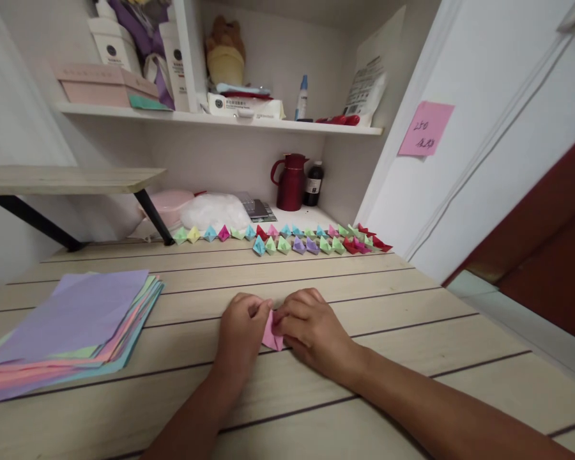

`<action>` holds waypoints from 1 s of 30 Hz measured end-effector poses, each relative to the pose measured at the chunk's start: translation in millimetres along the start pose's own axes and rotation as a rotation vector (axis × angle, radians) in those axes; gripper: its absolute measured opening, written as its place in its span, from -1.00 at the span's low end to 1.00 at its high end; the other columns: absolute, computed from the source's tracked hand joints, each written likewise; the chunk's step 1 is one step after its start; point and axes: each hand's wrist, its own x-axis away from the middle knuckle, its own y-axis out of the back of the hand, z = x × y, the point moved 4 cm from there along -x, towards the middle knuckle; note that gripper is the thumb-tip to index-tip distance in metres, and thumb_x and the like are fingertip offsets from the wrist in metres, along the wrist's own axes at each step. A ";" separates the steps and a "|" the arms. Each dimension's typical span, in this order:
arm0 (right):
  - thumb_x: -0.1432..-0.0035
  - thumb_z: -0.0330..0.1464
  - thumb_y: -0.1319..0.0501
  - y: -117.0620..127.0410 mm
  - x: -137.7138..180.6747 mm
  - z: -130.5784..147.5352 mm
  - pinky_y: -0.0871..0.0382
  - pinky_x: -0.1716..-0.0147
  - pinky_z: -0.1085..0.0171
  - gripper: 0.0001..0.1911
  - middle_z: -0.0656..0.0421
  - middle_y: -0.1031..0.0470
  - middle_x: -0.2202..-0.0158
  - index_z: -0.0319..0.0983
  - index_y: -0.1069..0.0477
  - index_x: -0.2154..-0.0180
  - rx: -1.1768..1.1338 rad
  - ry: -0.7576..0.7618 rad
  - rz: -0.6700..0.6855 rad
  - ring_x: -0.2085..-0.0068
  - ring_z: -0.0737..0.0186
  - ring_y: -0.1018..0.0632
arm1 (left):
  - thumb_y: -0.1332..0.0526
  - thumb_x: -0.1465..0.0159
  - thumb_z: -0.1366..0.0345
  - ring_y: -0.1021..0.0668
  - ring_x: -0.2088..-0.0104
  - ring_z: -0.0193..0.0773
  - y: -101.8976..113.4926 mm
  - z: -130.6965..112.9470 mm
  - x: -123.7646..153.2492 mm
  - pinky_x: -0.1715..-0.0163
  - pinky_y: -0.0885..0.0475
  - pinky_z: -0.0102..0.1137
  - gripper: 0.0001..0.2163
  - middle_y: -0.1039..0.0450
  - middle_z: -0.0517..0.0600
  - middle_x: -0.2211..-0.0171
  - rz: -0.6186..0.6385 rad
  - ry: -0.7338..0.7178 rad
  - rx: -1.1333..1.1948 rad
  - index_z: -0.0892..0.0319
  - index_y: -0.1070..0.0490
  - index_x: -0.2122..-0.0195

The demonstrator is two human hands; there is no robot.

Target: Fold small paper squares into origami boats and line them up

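A small folded piece of pink paper [271,337] is held between my two hands, just above or on the wooden table [182,409]. My left hand [242,326] pinches its upper left edge between thumb and forefinger. From the other side, the curled fingers of my right hand [311,326] close on its right edge and cover part of it. The lower part of the paper comes to a point between the hands. Further back, small folded paper boats [283,245] in several colours stand in two rows along the table's far edge.
A stack of coloured paper sheets [76,313], purple on top, lies at the left. Behind it stands a small raised shelf [71,180] on black legs. A red jug [291,182], a dark bottle [313,184] and a white plastic bag [215,212] sit beyond the boats.
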 end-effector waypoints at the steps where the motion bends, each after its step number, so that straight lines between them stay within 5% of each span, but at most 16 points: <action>1: -0.18 -0.50 -0.19 -2.6 0.2 -1.3 -0.16 0.13 0.17 -0.87 0.18 -0.55 0.29 -0.19 -0.46 0.38 -0.007 -0.013 0.025 0.17 0.20 -0.43 | -0.33 0.03 0.33 -0.41 0.40 -0.22 2.6 0.2 -2.4 0.37 -0.28 -0.40 -0.92 -0.37 -0.04 0.44 -0.013 -0.021 -0.006 0.12 -0.49 0.63; 4: -0.15 -0.50 -0.23 -7.0 0.5 -5.1 -0.18 0.11 0.18 -0.90 0.17 -0.56 0.31 -0.19 -0.46 0.35 -0.038 -0.076 0.112 0.16 0.19 -0.45 | -0.34 0.04 0.34 -0.44 0.15 -0.11 14.2 -2.8 -10.2 0.15 -0.33 -0.29 -0.79 -0.31 0.05 0.08 -0.061 -0.100 -0.074 0.09 -0.58 0.31; 7: -0.11 -0.53 -0.24 -2.3 0.8 -9.5 -0.22 0.08 0.18 -0.86 0.16 -0.57 0.25 -0.20 -0.49 0.30 -0.126 -0.152 0.181 0.14 0.19 -0.49 | -0.25 -0.09 0.35 -0.41 0.01 -0.05 23.7 -14.9 -12.9 0.03 -0.29 -0.23 -0.82 -0.29 0.07 0.03 -0.038 -0.272 -0.237 0.07 -0.56 0.28; 12: 0.04 -0.51 -0.40 12.5 4.5 -16.7 -0.21 -0.04 0.21 -0.71 0.18 -0.56 0.10 -0.17 -0.51 0.22 -0.373 -0.172 0.293 0.03 0.21 -0.50 | -0.14 -0.24 0.39 -0.50 0.24 -0.18 16.3 -23.0 9.1 0.21 -0.34 -0.34 -0.80 -0.47 0.00 0.25 0.600 -0.408 -0.420 0.03 -0.56 0.28; 14: 0.05 -0.48 -0.42 14.6 5.9 -19.8 -0.21 -0.05 0.22 -0.67 0.19 -0.56 0.12 -0.16 -0.50 0.19 -0.410 -0.185 0.302 0.04 0.22 -0.49 | -0.19 -0.22 0.37 -0.49 0.21 -0.16 17.8 -23.2 19.2 0.21 -0.33 -0.34 -0.81 -0.50 0.00 0.21 0.723 -0.482 -0.486 0.00 -0.55 0.21; 22: 0.08 -0.41 -0.44 10.9 5.5 -25.0 -0.27 0.09 0.22 -0.55 0.18 -0.51 0.23 -0.16 -0.42 0.10 -0.366 -0.312 0.320 0.10 0.15 -0.44 | -0.25 -0.18 0.36 -0.45 0.13 -0.15 6.8 -18.9 14.0 0.15 -0.35 -0.28 -0.78 -0.44 -0.02 0.15 0.736 -0.499 -0.749 0.03 -0.45 0.13; 30: -0.11 -0.42 -0.33 11.5 3.2 -26.7 -0.27 0.02 0.22 -0.71 0.15 -0.53 0.18 -0.17 -0.43 0.10 -0.390 -0.248 0.295 0.09 0.19 -0.47 | -0.14 -0.27 0.32 -0.50 0.25 -0.29 8.2 -2.0 1.7 0.21 -0.38 -0.37 -0.84 -0.45 -0.03 0.17 0.687 -0.276 -0.553 0.09 -0.47 0.18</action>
